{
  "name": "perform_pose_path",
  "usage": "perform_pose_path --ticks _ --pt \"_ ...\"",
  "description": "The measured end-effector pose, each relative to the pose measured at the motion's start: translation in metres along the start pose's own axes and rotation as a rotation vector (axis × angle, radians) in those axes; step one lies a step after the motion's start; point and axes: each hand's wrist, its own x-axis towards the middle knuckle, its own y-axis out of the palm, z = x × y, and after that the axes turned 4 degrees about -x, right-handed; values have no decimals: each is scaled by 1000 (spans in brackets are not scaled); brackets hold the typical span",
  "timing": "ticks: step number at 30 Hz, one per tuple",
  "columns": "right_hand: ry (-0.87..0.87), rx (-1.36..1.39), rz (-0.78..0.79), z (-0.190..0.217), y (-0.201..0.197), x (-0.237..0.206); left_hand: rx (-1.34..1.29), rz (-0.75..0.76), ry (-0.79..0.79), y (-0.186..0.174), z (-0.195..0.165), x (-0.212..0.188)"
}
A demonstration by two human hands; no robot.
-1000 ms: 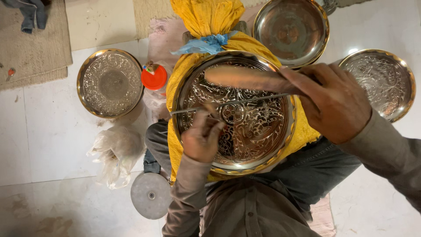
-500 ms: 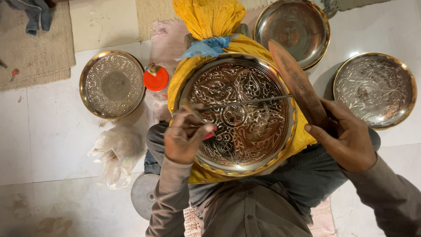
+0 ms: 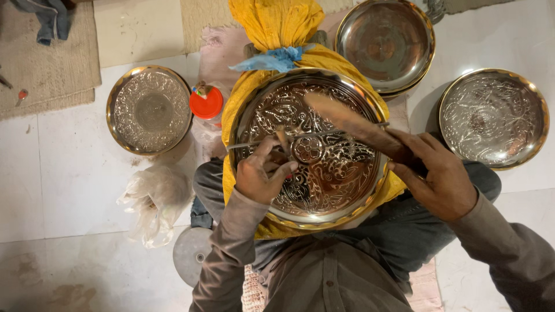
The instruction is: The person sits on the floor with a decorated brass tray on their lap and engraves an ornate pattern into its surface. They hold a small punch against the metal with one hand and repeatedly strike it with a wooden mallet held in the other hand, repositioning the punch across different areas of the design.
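Engraved metal plate (image 3: 324, 173): round, silver-toned with a brass-coloured rim, resting face up on a yellow cloth cushion (image 3: 272, 23) in the person's lap. The surface carries a dense floral pattern around a small central ring.

Left hand (image 3: 260, 176): positioned over the lower-left quarter of the plate, fingers curled around a thin chisel (image 3: 282, 138) whose tip meets the surface just left of the central ring. The heel of the hand lies near the plate's rim.

Right hand (image 3: 439, 173): located at the right edge of the plate, clenched around the lower end of a wooden mallet (image 3: 352, 124). The mallet extends up and to the left across the plate, its head above the upper-centre of the pattern, close to the chisel top; whether it touches the chisel cannot be told.

Change from the frame half a second earlier: the mallet then pointed up and away over the right rim; it has now swung down across the plate toward the chisel. The left hand has kept its place.

Surroundings: a second engraved plate (image 3: 149, 110) lies on the floor to the left, a red-capped container (image 3: 206, 103) just beside it, and two more plates (image 3: 492, 118) (image 3: 384, 43) lie to the right and upper right.
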Motion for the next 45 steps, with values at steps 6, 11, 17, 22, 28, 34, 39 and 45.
perform_pose_path --ticks 6,11,17,22,28,34,39,45 --pt "-81 120 -125 -6 0 0 -34 -158 12 -7 -11 -19" --pt "-49 97 -111 -6 3 -4 -291 -135 -41 -19 -11 -22" --pt "-23 163 -97 -2 8 -11 -300 72 -53 -14 -6 -14" --pt "-24 87 -85 -3 7 -14 -69 211 -15 -5 0 -5" --pt "36 35 -43 -9 8 -18 155 386 78 0 8 9" --pt "30 11 -91 -16 18 -29 196 591 35 0 3 28" --pt "49 62 -116 -20 17 -36 207 716 -13 5 -7 42" --pt "78 7 -101 -20 17 -41 195 754 37 4 2 49"
